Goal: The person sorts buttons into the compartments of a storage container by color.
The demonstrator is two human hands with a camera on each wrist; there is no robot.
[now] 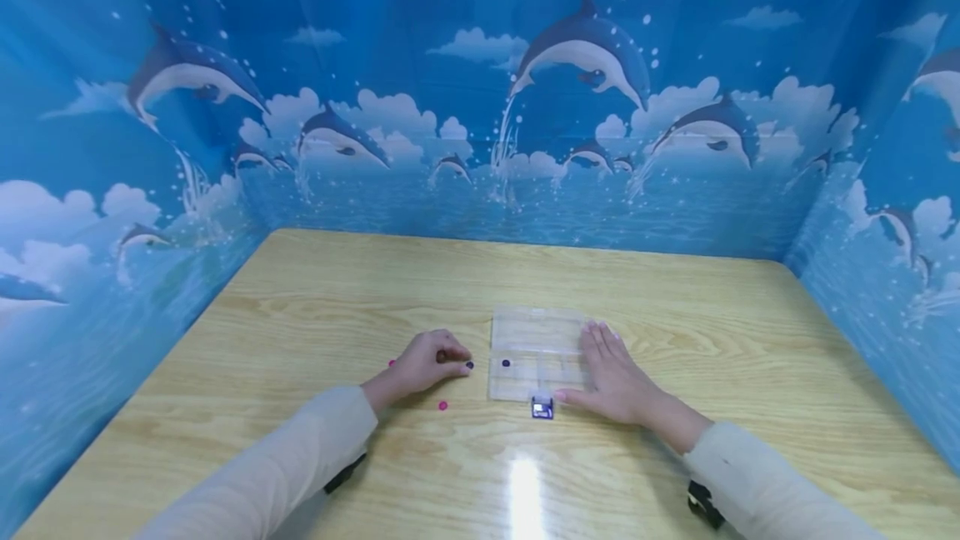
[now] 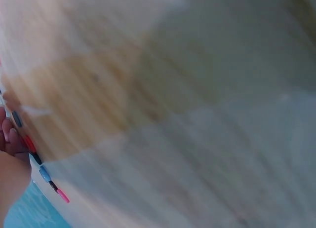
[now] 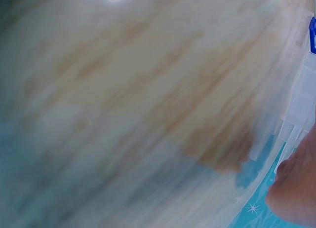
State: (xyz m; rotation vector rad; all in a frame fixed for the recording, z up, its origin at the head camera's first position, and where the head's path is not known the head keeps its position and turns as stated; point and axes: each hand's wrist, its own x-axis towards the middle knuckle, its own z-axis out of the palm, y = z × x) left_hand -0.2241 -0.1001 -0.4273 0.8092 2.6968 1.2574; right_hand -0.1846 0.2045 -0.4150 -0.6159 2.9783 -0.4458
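Note:
A clear plastic box (image 1: 514, 390) with compartments lies unfolded on the table, its lid toward the back and a blue clasp (image 1: 542, 407) at its front edge. One small dark piece (image 1: 506, 363) sits in its left compartment. Left of the box, my left hand (image 1: 424, 363) pinches another small dark piece (image 1: 469, 365) between thumb and fingertips. My right hand (image 1: 618, 382) rests against the box's right side with fingers straight. Small pink pieces (image 1: 443, 406) lie near the left hand. A blue piece (image 2: 45, 173) and a red piece (image 2: 30, 143) show in the left wrist view.
The wooden table (image 1: 360, 273) extends around the box on every side. A blue curtain (image 1: 420, 148) printed with dolphins encloses its back and sides. Light reflects off the tabletop in front of the box.

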